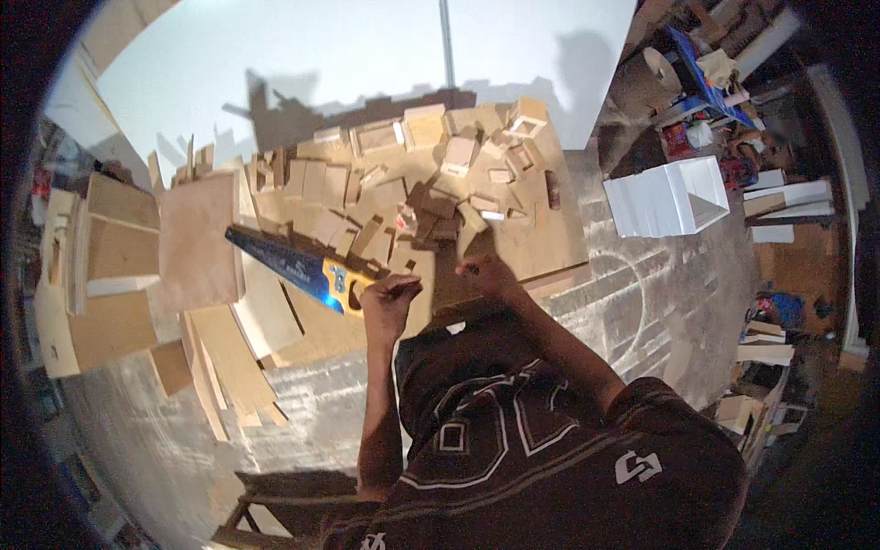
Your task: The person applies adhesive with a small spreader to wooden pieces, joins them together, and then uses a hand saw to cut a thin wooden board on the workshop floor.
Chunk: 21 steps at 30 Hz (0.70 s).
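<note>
My left hand [390, 298] is closed, its fingers pinched together, right beside the yellow handle of a hand saw [291, 266] with a dark blue blade. The saw lies slanted over the left part of the board, blade pointing to the far left. Whether a small thing sits in that pinch, I cannot make out. My right hand [488, 275] is above the near edge with its fingers curled. A pale wood offcut [471, 225] stands just beyond those fingers; I cannot tell if they touch it. Many small wood blocks [367, 188] lie scattered farther out.
The blocks rest on a plywood work surface [550, 238], with a white panel [367, 46] behind it. A brown board [197, 243] and long wood strips [234, 357] are at the left. To the right, a white open box [655, 202] stands on the stained floor [623, 302].
</note>
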{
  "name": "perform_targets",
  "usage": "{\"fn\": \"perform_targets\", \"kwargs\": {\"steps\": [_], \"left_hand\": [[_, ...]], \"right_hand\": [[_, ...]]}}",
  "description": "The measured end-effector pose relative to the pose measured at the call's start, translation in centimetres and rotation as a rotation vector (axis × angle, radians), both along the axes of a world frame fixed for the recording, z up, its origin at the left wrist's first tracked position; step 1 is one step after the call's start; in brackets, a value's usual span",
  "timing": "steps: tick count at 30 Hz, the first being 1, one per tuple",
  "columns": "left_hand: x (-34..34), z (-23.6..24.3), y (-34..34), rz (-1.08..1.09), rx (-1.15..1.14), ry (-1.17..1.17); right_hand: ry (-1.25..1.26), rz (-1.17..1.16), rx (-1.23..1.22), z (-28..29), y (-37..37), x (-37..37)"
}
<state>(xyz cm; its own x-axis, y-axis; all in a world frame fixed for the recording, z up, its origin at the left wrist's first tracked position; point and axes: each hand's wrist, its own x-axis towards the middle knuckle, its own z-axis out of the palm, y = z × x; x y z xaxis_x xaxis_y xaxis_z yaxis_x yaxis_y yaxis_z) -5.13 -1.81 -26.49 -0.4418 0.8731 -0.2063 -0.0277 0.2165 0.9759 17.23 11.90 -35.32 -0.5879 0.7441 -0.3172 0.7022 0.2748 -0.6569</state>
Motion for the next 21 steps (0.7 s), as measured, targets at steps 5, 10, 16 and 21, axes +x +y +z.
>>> {"fn": "perform_targets", "kwargs": {"steps": [5,10,16,21], "left_hand": [[-2.5,-0.5,-1.4,-0.197,-0.324,0.221],[-3.0,-2.2,-1.1,-0.153,-0.234,0.276],[-2.0,-1.4,-0.2,-0.213,-0.329,0.346],[-1.8,-3.5,-0.4,-0.238,-0.246,0.378]], "right_hand": [[-0.106,0.406,0.211,2.0,-1.6,0.5],[-0.258,0.385,0.392,-1.4,-2.5,3.1],[-0.191,0.521,0.521,-2.5,-2.3,4.6],[-0.141,0.582,0.592,-4.1,0.1,6.9]]}}
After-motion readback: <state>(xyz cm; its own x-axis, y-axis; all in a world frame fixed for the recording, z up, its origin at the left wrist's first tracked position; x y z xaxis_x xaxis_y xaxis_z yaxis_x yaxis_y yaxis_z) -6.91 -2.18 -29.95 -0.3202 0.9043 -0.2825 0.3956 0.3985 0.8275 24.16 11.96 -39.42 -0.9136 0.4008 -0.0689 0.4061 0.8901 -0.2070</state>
